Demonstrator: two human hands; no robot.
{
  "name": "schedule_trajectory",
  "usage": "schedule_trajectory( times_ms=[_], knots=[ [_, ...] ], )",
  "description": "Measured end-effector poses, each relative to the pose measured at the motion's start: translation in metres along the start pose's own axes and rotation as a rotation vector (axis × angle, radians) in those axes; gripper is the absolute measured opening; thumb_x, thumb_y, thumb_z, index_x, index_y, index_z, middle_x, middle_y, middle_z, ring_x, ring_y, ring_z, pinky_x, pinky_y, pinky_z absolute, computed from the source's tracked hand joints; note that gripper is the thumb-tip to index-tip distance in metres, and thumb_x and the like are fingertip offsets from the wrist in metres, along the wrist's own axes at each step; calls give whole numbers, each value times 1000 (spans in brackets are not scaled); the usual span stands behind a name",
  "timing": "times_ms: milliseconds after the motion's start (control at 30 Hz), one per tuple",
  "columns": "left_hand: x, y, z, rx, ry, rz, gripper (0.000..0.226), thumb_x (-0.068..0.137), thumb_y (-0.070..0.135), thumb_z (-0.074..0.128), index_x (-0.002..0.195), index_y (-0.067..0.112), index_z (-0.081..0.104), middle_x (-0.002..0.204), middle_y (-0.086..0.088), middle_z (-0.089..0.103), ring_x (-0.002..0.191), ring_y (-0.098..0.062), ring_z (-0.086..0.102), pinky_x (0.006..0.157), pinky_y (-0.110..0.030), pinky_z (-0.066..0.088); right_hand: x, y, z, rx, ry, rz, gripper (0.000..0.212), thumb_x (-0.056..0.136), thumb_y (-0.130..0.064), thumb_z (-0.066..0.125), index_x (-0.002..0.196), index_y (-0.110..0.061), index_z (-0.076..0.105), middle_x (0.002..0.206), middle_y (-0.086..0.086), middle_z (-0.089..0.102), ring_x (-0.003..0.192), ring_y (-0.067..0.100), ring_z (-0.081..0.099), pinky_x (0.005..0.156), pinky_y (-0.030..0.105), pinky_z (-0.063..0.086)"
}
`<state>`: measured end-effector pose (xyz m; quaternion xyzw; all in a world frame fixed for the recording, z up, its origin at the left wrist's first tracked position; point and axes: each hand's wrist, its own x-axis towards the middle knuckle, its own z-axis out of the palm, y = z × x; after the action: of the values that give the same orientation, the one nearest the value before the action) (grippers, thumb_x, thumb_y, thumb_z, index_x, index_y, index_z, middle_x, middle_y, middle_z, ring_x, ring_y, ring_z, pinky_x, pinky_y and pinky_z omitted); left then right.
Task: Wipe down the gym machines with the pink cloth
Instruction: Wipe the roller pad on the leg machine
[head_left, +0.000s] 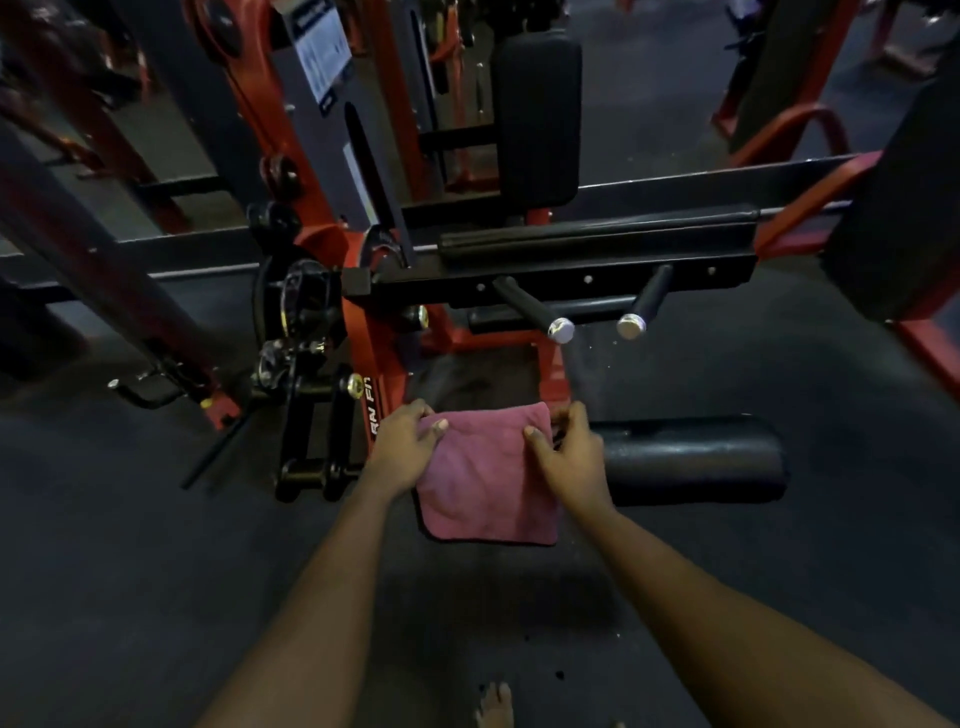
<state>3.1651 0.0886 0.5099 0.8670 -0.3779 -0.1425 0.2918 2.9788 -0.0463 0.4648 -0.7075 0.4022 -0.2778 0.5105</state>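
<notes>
Dark rubber gym floor (156, 597), red-and-black machine (363, 332) up front. Left hand (402, 447) pinches the pink cloth (488, 483) at its top-left corner and right hand (569, 457) grips the top-right. The cloth spreads out below the fingers, with a black roller pad (691, 457) just right of them.

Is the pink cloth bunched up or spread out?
Spread out: the cloth is a smooth rectangle, left hand and right hand gripping its top corners.

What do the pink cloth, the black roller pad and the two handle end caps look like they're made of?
The pink cloth: soft napped fabric, probably microfibre; matte, fuzzy, hanging limp. The roller pad: likely foam under black vinyl; smooth, faint sheen. The handle end caps: seemingly polished metal; bright silvery glare.
</notes>
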Motion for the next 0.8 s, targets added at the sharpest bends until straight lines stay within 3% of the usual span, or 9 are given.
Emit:
schedule_trajectory(
  times_ms=[100, 200, 300, 367, 500, 667, 800],
  knots=[
    [37, -3, 20, 36, 98, -38, 16, 98, 17, 62, 106, 4, 62, 109, -16, 57, 103, -34, 56, 84, -32, 38, 25, 6, 8, -68, -2, 8, 21, 92, -22, 71, 108, -16, 58, 98, -3, 69, 88, 12, 66, 79, 34, 56],
    [36, -10, 56, 244, 163, -79, 37, 99, 32, 58, 132, 15, 57, 135, -12, 48, 125, -32, 45, 101, -50, 38, 25, 24, 2, -239, 151, 85, 18, 90, -12, 67, 106, -18, 62, 101, 2, 68, 97, 22, 64, 85, 40, 54],
    [16, -18, 95, 373, -15, -29, 56, 100, 57, 40, 150, 31, 44, 160, -10, 30, 147, -31, 24, 114, -60, 24, 20, 48, -21, -521, 387, 150, 30, 89, -8, 64, 120, -10, 65, 123, 12, 63, 118, 31, 55, 98, 44, 46],
    [7, -21, 111, 427, -60, -38, 68, 97, 71, 24, 157, 38, 28, 168, -8, 14, 154, -33, 7, 117, -66, 11, 18, 64, -40, -642, 454, 212, 41, 91, -9, 62, 132, -7, 60, 142, 14, 54, 133, 33, 45, 105, 51, 41],
    [8, -16, 117, 446, -23, -80, 87, 86, 85, 16, 156, 36, 32, 166, -10, 22, 154, -35, 9, 118, -67, 7, 15, 93, -64, -776, 385, 233, 48, 101, -21, 53, 147, -10, 48, 159, 14, 39, 147, 35, 31, 112, 56, 36],
    [17, -40, 113, 470, 38, -57, 71, 95, 73, 24, 148, 30, 44, 153, -16, 40, 142, -38, 33, 112, -60, 36, 9, 97, -75, -889, 307, 142, 47, 103, -32, 50, 146, -13, 49, 152, 14, 46, 139, 34, 40, 102, 55, 43],
    [13, -14, 132, 395, 169, -193, 65, 96, 64, 29, 141, 24, 55, 148, -19, 48, 140, -43, 36, 112, -64, 32, 10, 101, -97, -940, 221, 83, 49, 103, -41, 49, 146, -18, 50, 149, 11, 48, 135, 32, 42, 99, 54, 44]
  ],
)
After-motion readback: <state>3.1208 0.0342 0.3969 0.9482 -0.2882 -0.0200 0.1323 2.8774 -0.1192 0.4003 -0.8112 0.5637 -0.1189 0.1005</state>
